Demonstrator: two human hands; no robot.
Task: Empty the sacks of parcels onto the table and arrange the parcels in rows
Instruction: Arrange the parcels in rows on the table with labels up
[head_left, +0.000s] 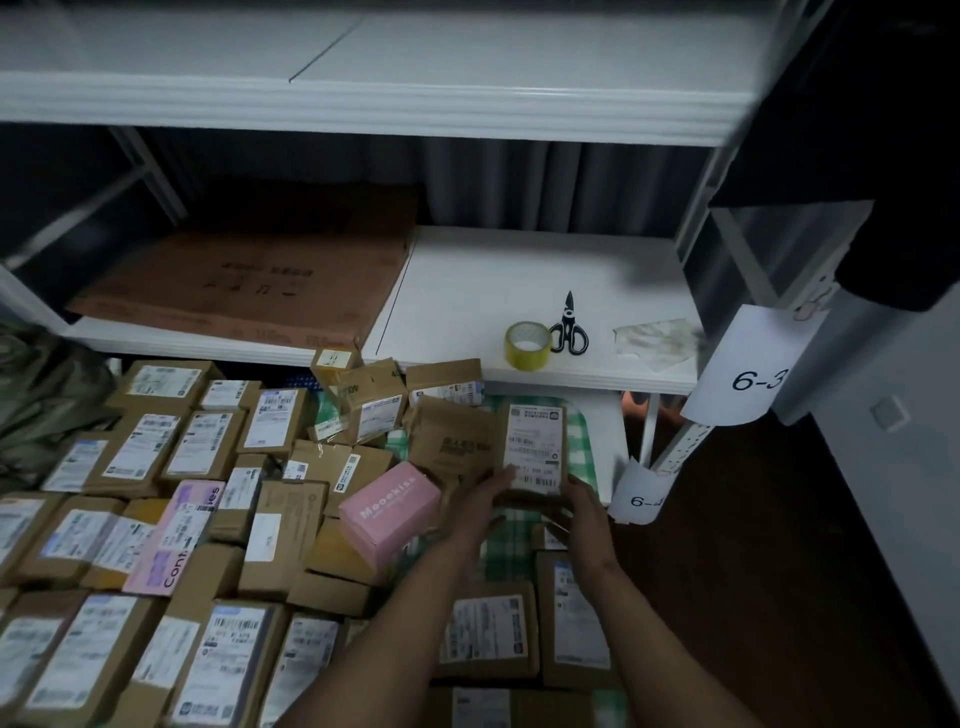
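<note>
While most of the desk (582, 441) is hidden under parcels, its green-checked cover shows near the right edge. At the far left edge a green sack (47, 395) lies crumpled beside the brown parcels (156, 452), which sit in rough rows with their white labels up. Among them lies a long pink and purple box (176, 535), and further right a pink box (389, 512) printed with white letters stands tilted on the pile. Just right of it the left hand (480, 501) curls round the near left side of a small brown parcel (535, 447), thumb on its label. The right hand (584, 512) grips the parcel's near right corner, so both hands clamp it, label up, over the cover by the desk's right edge. Whether it touches the cover cannot be told. Behind the desk a white shelf (467, 280) carries a flat cardboard sheet (249, 286) at its left, then a roll of yellow tape (528, 345), black scissors (569, 327) just beside it, and a scrap of paper (657, 340) at the right edge. Tags reading 6-3 (748, 364) and 6-4 (641, 493) hang on the shelf post at right.
</note>
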